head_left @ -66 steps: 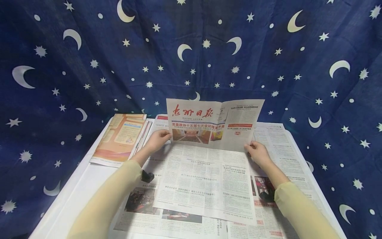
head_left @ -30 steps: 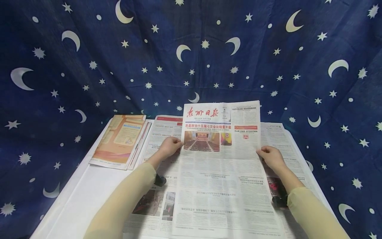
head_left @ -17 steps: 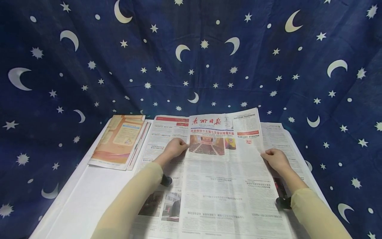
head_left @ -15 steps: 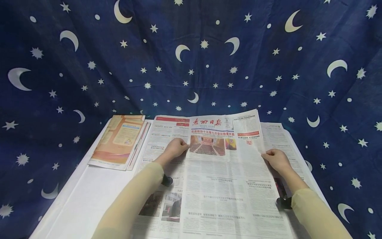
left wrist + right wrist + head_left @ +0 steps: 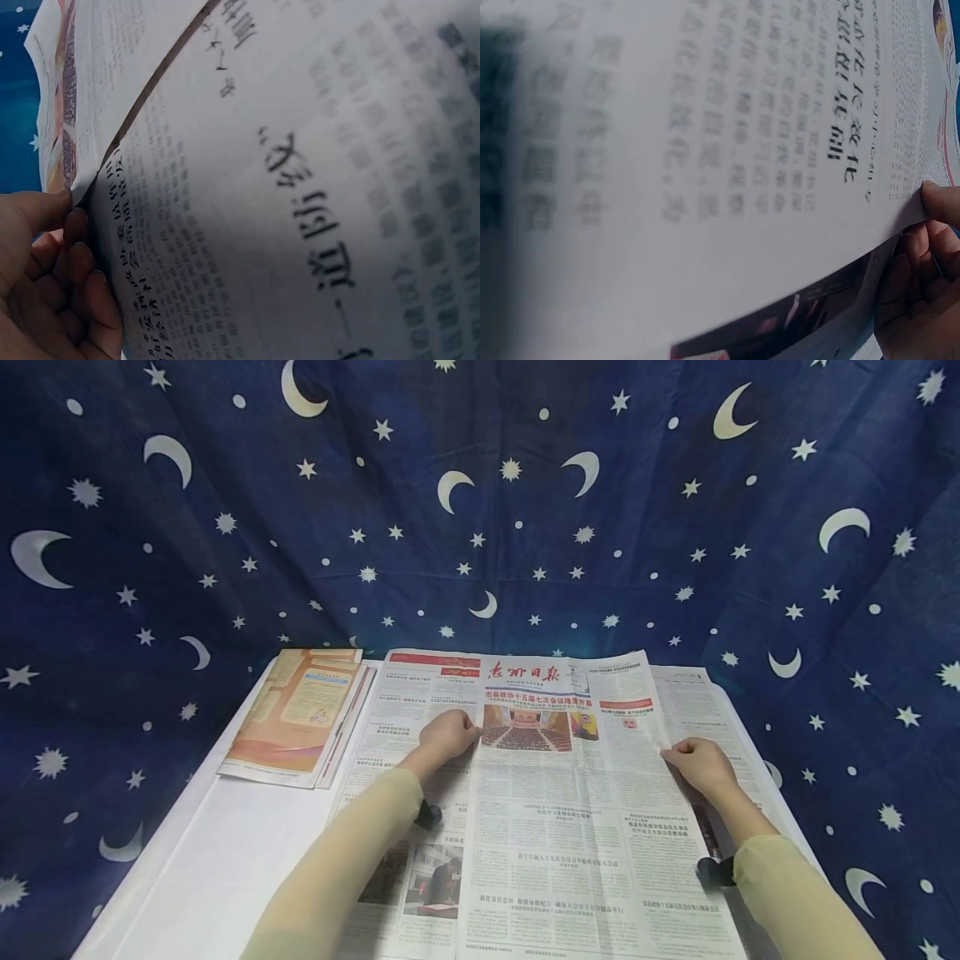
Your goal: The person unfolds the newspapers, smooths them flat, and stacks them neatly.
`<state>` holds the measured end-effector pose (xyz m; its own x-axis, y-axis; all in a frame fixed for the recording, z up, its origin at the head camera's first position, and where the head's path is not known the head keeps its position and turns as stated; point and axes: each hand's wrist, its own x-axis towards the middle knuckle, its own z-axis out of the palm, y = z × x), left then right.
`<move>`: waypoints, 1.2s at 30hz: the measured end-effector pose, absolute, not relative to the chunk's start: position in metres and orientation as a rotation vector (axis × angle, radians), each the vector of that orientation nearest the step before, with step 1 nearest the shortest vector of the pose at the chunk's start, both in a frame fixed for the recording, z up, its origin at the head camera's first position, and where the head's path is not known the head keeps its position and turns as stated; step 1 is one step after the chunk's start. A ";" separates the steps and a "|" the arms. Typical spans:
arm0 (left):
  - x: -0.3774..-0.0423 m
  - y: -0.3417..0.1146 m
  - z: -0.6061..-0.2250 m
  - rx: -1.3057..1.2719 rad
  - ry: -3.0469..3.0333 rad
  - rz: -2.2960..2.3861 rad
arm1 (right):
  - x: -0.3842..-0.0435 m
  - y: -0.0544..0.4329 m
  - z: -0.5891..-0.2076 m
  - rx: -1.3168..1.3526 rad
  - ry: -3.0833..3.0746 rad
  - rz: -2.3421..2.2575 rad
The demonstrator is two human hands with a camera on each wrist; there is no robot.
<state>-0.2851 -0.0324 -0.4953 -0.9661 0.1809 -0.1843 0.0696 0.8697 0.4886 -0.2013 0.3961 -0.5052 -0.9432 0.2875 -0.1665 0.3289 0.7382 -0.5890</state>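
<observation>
A newspaper (image 5: 555, 777) with a red masthead and a photo of a hall lies unfolded over other newspaper sheets on the table. My left hand (image 5: 450, 734) pinches its left edge beside the photo; in the left wrist view the thumb (image 5: 45, 206) is on top and the fingers curl beneath. On the opposite edge my right hand (image 5: 705, 766) pinches the paper at about the same height. The right wrist view shows that thumb (image 5: 941, 201) over the edge, fingers curled under it. The newspaper's lower end runs out of the head view.
Other newspaper sheets (image 5: 405, 718) lie under it and show at both sides. A stack of folded papers with an orange cover (image 5: 292, 718) is at the back left of the white table (image 5: 202, 860). A dark blue curtain (image 5: 480, 510) with moons and stars hangs behind.
The newspaper's top half, earlier raised and bent, has been lowered toward the table and flattened. Both hands have moved right with it, still pinching its edges.
</observation>
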 end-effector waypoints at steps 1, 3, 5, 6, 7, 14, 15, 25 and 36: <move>-0.284 -0.032 -0.496 0.198 2.826 0.713 | -0.201 0.396 -0.506 0.502 2.873 -0.981; -0.284 -0.031 -0.498 0.207 2.843 0.692 | -0.201 0.396 -0.506 0.498 2.874 -0.967; -0.283 -0.030 -0.500 0.211 2.861 0.674 | -0.202 0.397 -0.507 0.492 2.870 -0.956; -0.283 -0.029 -0.501 0.212 2.871 0.664 | -0.202 0.397 -0.508 0.487 2.868 -0.952; -0.283 -0.029 -0.502 0.211 2.877 0.654 | -0.202 0.397 -0.508 0.488 2.866 -0.949; -0.283 -0.026 -0.502 0.217 2.889 0.612 | -0.203 0.397 -0.508 0.490 2.846 -0.946; -0.283 -0.026 -0.502 0.219 2.884 0.604 | -0.203 0.397 -0.508 0.492 2.843 -0.947; -0.283 -0.025 -0.501 0.219 2.849 0.603 | -0.204 0.402 -0.510 0.486 2.829 -0.970; -0.282 -0.025 -0.500 0.209 2.852 0.610 | -0.205 0.398 -0.509 0.490 2.826 -1.018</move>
